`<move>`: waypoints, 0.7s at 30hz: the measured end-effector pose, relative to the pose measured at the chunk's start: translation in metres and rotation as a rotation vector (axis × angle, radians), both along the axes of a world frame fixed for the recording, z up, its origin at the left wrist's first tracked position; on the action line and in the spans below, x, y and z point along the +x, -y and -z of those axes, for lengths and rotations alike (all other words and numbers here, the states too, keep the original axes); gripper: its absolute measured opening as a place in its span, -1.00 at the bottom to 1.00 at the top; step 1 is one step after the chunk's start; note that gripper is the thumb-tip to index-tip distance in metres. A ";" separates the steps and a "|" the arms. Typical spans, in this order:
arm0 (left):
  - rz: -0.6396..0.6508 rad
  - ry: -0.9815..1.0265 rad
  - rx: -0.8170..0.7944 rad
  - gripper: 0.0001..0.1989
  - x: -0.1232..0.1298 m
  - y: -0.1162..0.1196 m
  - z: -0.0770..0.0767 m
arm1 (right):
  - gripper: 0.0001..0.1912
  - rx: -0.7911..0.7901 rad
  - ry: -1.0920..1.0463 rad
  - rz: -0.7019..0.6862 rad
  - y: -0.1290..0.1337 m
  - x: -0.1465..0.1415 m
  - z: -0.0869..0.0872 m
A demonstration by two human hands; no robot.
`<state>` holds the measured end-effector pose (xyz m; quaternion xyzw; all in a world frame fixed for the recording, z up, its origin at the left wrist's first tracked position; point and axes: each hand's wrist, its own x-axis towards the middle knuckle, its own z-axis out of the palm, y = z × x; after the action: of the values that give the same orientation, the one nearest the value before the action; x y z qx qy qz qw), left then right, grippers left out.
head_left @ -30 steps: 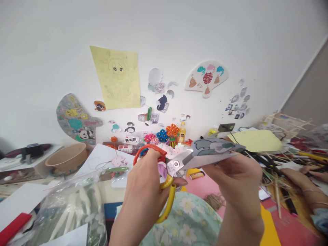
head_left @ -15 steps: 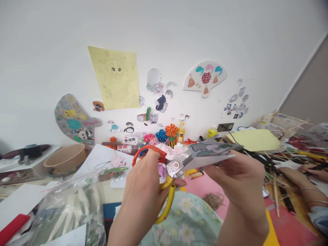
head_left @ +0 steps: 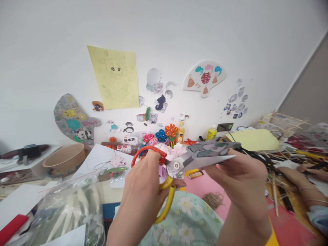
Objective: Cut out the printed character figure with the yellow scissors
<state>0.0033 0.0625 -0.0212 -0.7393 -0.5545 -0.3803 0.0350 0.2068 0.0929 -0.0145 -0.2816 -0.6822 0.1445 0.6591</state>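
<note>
My left hand (head_left: 140,186) is wrapped around the scissors (head_left: 176,166), which have one red and one yellow handle. Their blades point right and stand slightly apart. Between them lies a paper cutout (head_left: 208,149) printed with grey cartoon shapes. My right hand (head_left: 243,177) pinches the cutout from beneath at its right side, close to the blade tips. The fingertips are partly hidden behind the paper and blade. Below both hands spreads a pale green floral cloth (head_left: 184,218).
A twine bundle (head_left: 214,200) and a glue stick (head_left: 195,174) lie on pink paper. Craft flowers (head_left: 171,130) and bottles stand along the wall. At left are a clear plastic bag (head_left: 74,205) and a tan bowl (head_left: 65,157). Another person's arm (head_left: 302,184) rests at right among sticks.
The paper cutout has tilted a little flatter between the blades, and my right hand has shifted slightly. The scissors and my left hand stay almost in place.
</note>
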 end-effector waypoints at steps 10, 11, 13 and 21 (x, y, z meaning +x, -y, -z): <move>-0.021 -0.108 0.067 -0.73 -0.001 0.000 0.002 | -0.82 -0.048 -0.031 -0.003 0.001 -0.001 -0.002; -0.019 -0.113 0.073 -0.74 -0.001 0.001 0.002 | -0.82 -0.048 -0.025 -0.001 0.001 -0.001 -0.003; -0.019 -0.117 0.081 -0.75 -0.001 0.001 0.002 | -0.82 -0.041 -0.013 0.001 0.001 -0.001 -0.003; -0.039 -0.133 0.058 -0.80 -0.002 -0.001 0.002 | -0.77 -0.062 0.013 -0.013 0.001 0.001 -0.003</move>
<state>0.0011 0.0638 -0.0232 -0.7507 -0.5541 -0.3454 0.1007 0.2076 0.0915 -0.0115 -0.2984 -0.6834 0.1680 0.6447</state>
